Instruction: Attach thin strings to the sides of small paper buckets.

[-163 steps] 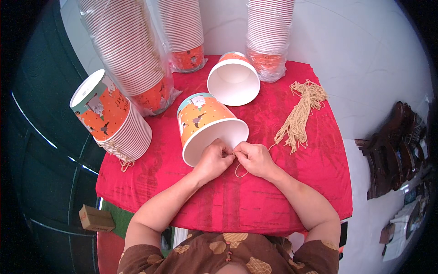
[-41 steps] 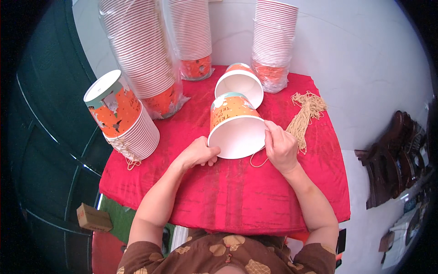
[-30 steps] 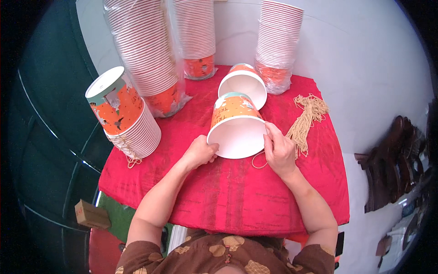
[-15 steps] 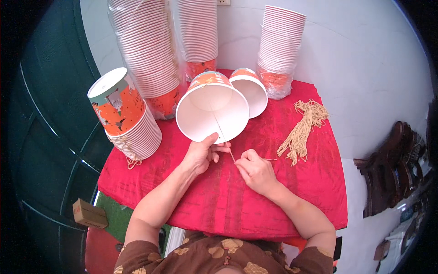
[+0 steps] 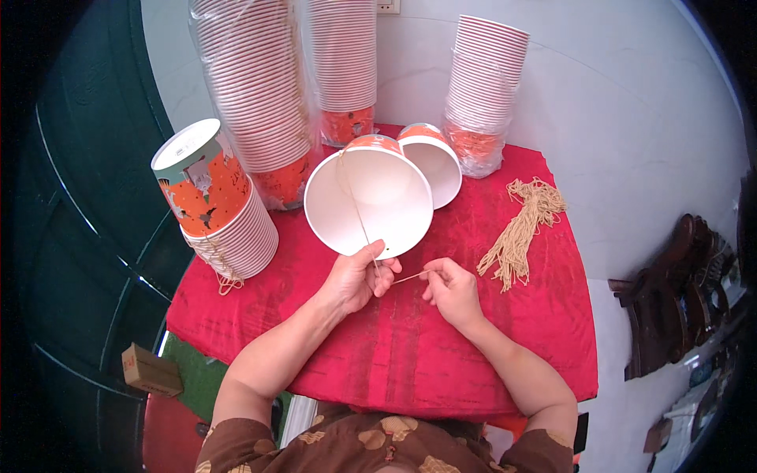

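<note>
A white-lined paper bucket (image 5: 394,189) lies tipped on the table with its mouth toward me. My left hand (image 5: 359,276) grips its near rim, thumb over the edge and fingers curled below, beside a small punched hole. A thin tan string (image 5: 356,206) runs from the far rim across the mouth to my left fingers. From there it stretches to my right hand (image 5: 453,293), whose thumb and forefinger pinch it. Touching the right of this bucket is a second paper bucket (image 5: 441,169), also on its side.
On the red tablecloth (image 5: 426,370), a bundle of tan strings (image 5: 524,229) lies at the right. Stacked buckets with an orange print (image 5: 209,189) stand at the left, strings hanging from them. Tall plastic-wrapped stacks (image 5: 252,94) and a shorter wrapped stack (image 5: 485,87) line the back.
The string across the mouth has shifted left and hangs looser. My right hand has moved slightly right and turned, and the string between my hands now lies flatter. The bucket mouth tilts more toward me.
</note>
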Demonstrator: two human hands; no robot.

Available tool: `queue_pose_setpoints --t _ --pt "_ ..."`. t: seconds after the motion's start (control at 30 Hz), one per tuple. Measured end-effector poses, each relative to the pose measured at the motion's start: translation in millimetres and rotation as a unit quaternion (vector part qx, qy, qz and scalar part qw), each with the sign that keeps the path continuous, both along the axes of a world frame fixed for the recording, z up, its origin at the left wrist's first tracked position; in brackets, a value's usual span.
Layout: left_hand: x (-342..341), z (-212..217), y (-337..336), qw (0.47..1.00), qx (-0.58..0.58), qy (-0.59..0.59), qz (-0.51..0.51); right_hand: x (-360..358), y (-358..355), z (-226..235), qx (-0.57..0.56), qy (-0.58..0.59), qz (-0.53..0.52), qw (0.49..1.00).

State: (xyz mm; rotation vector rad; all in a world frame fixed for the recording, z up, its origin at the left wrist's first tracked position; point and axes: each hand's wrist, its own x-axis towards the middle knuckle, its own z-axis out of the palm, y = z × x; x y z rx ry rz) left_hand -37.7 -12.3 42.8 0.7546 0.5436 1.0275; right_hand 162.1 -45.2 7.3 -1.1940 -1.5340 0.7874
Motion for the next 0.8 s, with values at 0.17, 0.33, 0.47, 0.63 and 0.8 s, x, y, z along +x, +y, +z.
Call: queue_pose_setpoints --t 0.17,0.33,0.47,0.63,0.8 --pt "5.9 -5.4 -2.5 1.0 -0.014 0.024 -0.013 3.4 7.9 -0.6 -0.074 0.304 0.042 0.949" --pt "8.8 -12.2 -4.4 0.998 -0.008 0.053 -0.016 15.2 16.6 -1.7 -0.1 0.435 0.017 0.895" --pt "10.9 -13.8 -4.4 0.997 0.007 0.075 -0.003 25.9 22.9 -2.8 -0.102 0.465 0.003 0.88" --pt "11.1 -19.4 -1.4 0.998 0.011 0.064 0.0 26.5 24.5 -5.1 -0.098 0.445 0.033 0.89" --pt "12.4 -19.9 -2.7 0.999 0.017 0.044 0.021 22.5 19.4 0.5 -0.086 0.426 0.043 0.9"
